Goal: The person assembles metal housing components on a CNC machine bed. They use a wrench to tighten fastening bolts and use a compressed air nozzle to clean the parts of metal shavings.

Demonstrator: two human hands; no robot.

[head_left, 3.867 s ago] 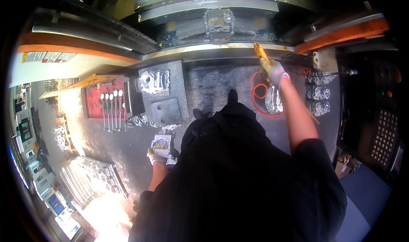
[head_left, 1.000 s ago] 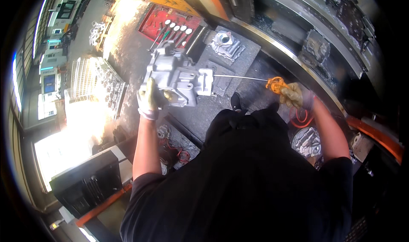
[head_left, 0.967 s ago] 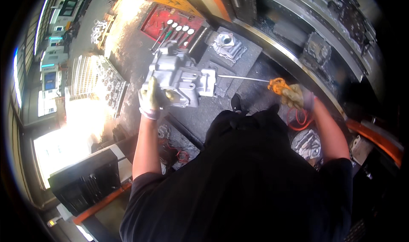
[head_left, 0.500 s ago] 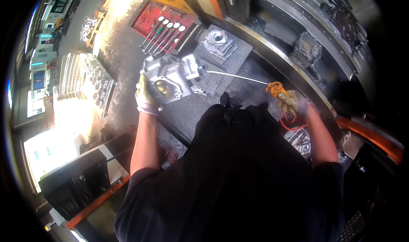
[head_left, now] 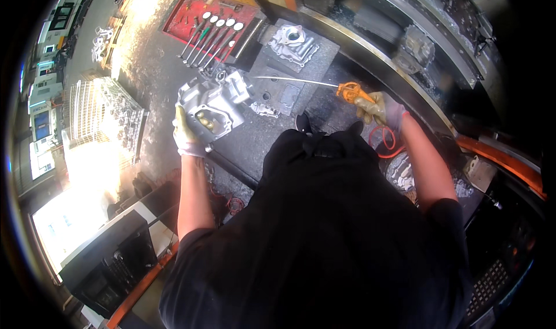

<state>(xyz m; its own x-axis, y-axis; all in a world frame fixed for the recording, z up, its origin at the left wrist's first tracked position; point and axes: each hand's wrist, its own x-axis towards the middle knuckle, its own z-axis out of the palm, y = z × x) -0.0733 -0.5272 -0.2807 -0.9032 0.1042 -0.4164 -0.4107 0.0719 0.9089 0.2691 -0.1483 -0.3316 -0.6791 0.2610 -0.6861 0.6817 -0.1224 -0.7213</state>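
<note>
My left hand (head_left: 188, 137), in a pale work glove, grips the near left edge of a silver cast metal housing (head_left: 236, 110) with a wide opening. Through that opening, gloved fingers show. My right hand (head_left: 379, 109), gloved too, is closed around the handle of an orange air blow gun (head_left: 349, 90). Its long thin nozzle (head_left: 301, 81) points left, its tip close to the housing's right end; whether they touch I cannot tell. From the gun hangs an orange-red hose (head_left: 382, 144). A small casting (head_left: 264, 109) lies on the dark bench just right of the housing.
Another housing (head_left: 294, 44) sits on a grey plate (head_left: 324, 57) farther back. Left of it, several dial gauges (head_left: 217, 25) lie in a red tray (head_left: 176, 22). A machine sill (head_left: 370, 48) borders the right. More castings (head_left: 401, 170) lie by my right forearm; a wire crate (head_left: 104, 118) stands far left.
The whole view has shifted slightly. My right hand has moved the blow gun farther from me and a little left, the nozzle tip now by the housing's far right side. Both grips stay the same.
</note>
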